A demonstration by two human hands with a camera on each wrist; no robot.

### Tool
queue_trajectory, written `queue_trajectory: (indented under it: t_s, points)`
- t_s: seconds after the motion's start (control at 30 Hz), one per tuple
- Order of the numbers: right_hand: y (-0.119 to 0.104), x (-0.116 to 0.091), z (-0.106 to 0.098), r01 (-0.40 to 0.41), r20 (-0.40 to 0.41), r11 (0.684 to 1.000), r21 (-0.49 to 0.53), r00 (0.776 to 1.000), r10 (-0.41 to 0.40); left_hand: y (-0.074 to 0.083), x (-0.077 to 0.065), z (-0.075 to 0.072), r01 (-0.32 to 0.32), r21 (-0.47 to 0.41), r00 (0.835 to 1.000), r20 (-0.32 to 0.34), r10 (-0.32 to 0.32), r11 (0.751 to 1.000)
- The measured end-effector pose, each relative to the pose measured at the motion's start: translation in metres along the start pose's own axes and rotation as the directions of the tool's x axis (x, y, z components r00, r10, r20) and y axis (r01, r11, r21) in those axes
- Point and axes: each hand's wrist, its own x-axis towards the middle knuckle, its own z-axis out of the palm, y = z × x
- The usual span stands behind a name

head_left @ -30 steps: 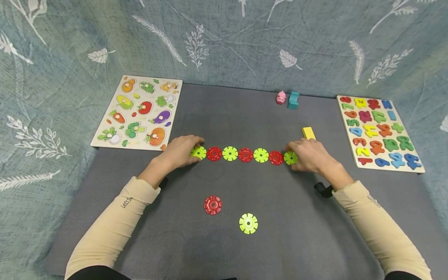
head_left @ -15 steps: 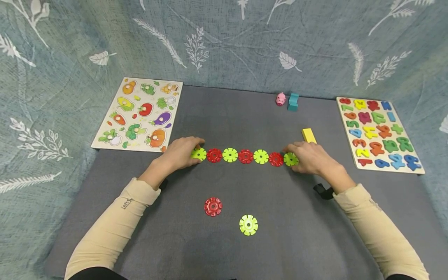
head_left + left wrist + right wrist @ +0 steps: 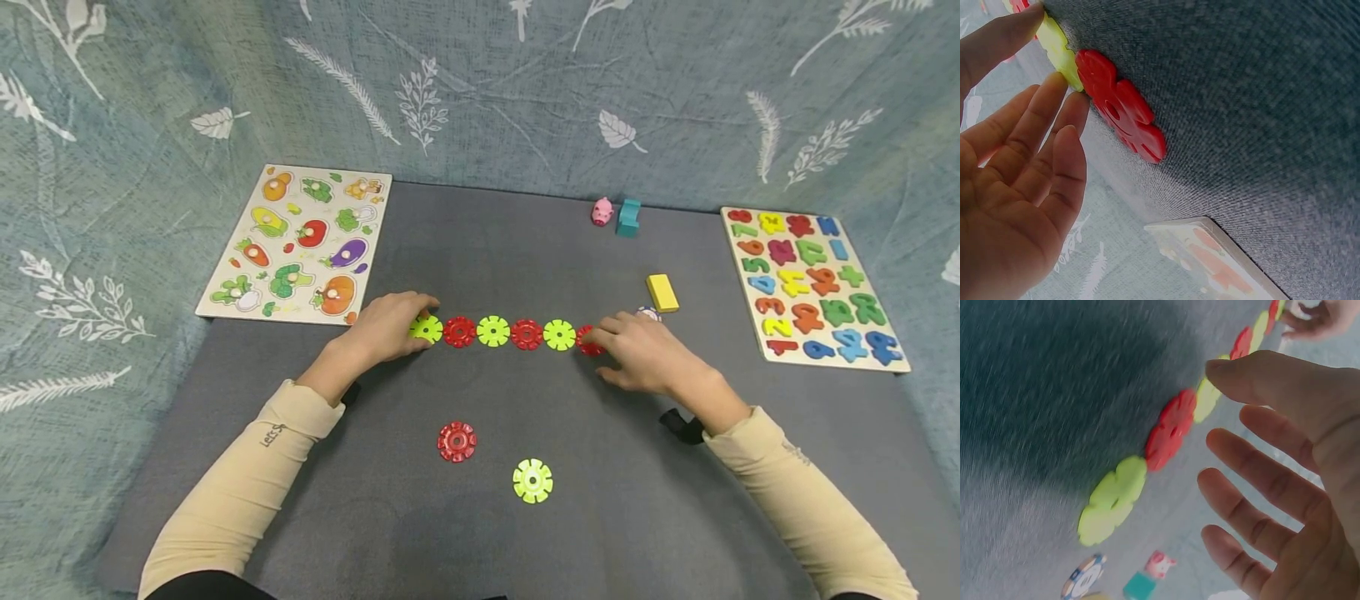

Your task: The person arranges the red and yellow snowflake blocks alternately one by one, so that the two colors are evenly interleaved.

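A row of red and lime notched plastic discs, like flower-shaped building discs, lies across the table, colours alternating. My left hand [image 3: 386, 327] holds the lime disc [image 3: 427, 330] near the row's left end, thumb and fingertips at opposite edges. Under that hand, hidden in the head view, a red disc [image 3: 1119, 106] ends the row. My right hand [image 3: 636, 352] hovers over the right part with fingers spread and nothing between them. Beneath it lie a red disc [image 3: 1172, 429] and the lime end disc [image 3: 1112, 501], the latter covered in the head view.
A loose red disc [image 3: 457, 442] and a lime disc [image 3: 532, 481] lie in front. Behind are a yellow block [image 3: 662, 293], a poker chip [image 3: 649, 313], a pink pig [image 3: 602, 212] and a teal block [image 3: 628, 218]. A vegetable puzzle [image 3: 296, 246] and number puzzle [image 3: 813, 287] flank them.
My right hand has let go of the lime disc at the right end and moved left over the row, baring the poker chip. My left hand has stayed in place.
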Motion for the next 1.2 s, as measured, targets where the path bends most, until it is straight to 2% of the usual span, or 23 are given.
queue_trajectory:
  t_s: [0.43,0.63,0.9,1.07,1.2]
  points:
    - [-0.030,0.009,0.011,0.174,-0.041,0.983,-0.052,0.983,-0.176,0.002,0.000,-0.002,0.006,0.000,1.000,0.004,-0.006,1.000]
    - [-0.047,0.019,0.017,0.257,-0.018,0.964,-0.062,0.966,-0.259,0.002,0.000,-0.001,0.005,0.002,1.000,0.006,-0.005,1.000]
    - [-0.076,0.038,0.020,0.371,0.072,0.928,-0.035,0.927,-0.368,0.001,0.000,-0.001,-0.001,0.004,1.000,0.003,0.000,1.000]
    - [-0.096,0.052,0.021,0.439,0.136,0.898,-0.032,0.892,-0.431,0.001,0.000,-0.001,0.011,0.004,1.000,0.005,-0.011,1.000]
    - [-0.112,0.061,0.020,0.487,0.157,0.873,-0.030,0.865,-0.477,0.002,0.000,-0.001,0.017,0.003,1.000,0.008,-0.017,1.000]
